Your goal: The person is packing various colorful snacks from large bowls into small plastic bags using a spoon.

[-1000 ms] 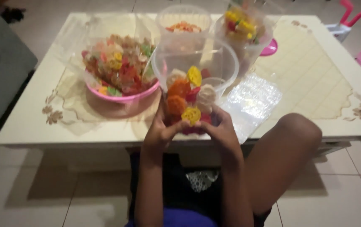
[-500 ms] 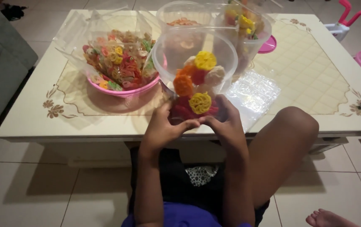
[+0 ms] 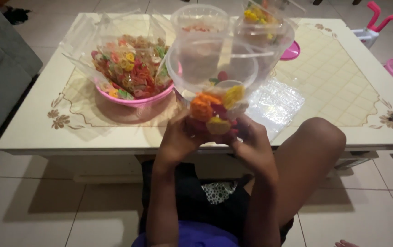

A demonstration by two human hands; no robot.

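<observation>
A bundle of round crackers is held above the near edge of the table, about midway along it, between the left hand on its left and the right hand on its right. Directly behind the bundle a plastic tub is placed. Two more tubs are set behind that one: one toward the far edge, another to its right. A basin of crackers is found on the table's left half. A stack of plastic bags is laid right of the bundle, near the near edge. A raised knee is seen before the near edge, right of the hands.
</observation>
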